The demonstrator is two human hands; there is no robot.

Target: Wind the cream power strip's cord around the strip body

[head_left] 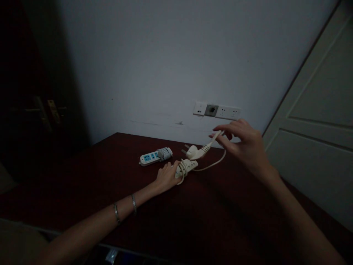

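My left hand point(168, 177) is closed around the near end of a white power strip point(192, 163) on the dark red tabletop. Part of the strip's cord is wound round its middle, beside my fingers. To the right, my right hand point(242, 141) is raised above the table and pinches the power cord point(217, 135) just behind its plug point(193, 151). The plug hangs over the strip with its prongs pointing left. A loose length of cord curves down from the right hand to the table and back toward the strip.
A second power strip point(150, 158) with blue sockets and a grey cord wrapped round one end lies behind my left hand. Wall sockets point(227, 112) sit above the table's back edge. A pale panelled door point(317, 121) stands at right, and a dark door with a handle point(53, 110) at left.
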